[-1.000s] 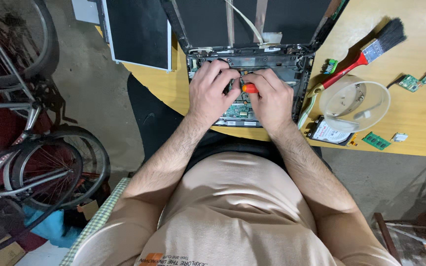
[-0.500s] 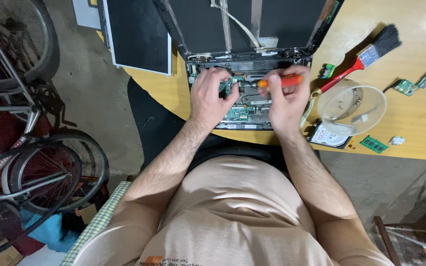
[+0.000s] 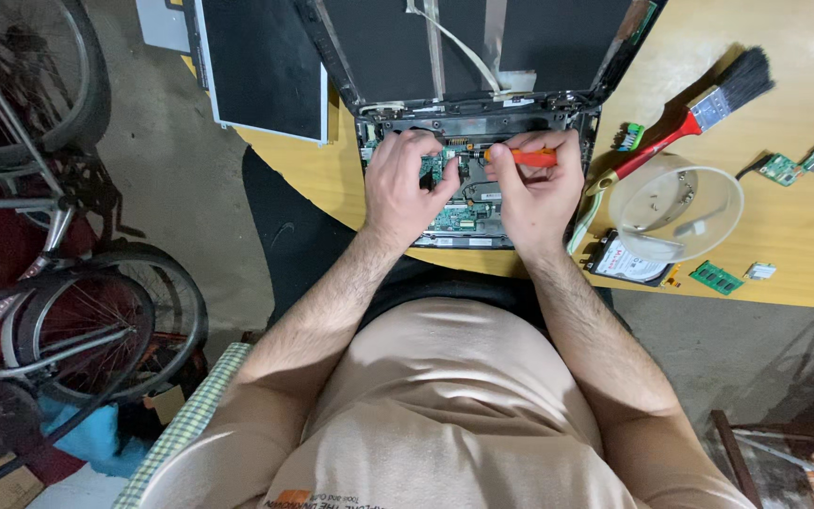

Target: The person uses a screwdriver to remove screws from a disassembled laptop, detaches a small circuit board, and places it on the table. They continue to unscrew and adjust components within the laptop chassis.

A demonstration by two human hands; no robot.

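Opened laptop (image 3: 468, 203): black chassis with keyboard cover removed, lying at the near edge of the yellow wooden desk (image 3: 803, 236); green circuit board and metal parts exposed in the base; lid tilted back, its inner panel bare, with a pale cable and flat ribbons running down it. Left hand (image 3: 405, 184): resting on the left part of the exposed board, fingers (image 3: 416, 146) curled together and pressed down on the components. Right hand (image 3: 534, 188): fingers pinched around an orange-handled screwdriver (image 3: 520, 156), held level over the upper middle of the base, tip pointing left toward the left hand. Detached screen panel (image 3: 261, 66): black, left of the laptop. Red-handled paintbrush (image 3: 699, 113), clear plastic bowl (image 3: 675, 207), hard drive (image 3: 628, 264), green memory module (image 3: 716, 277): to the right.
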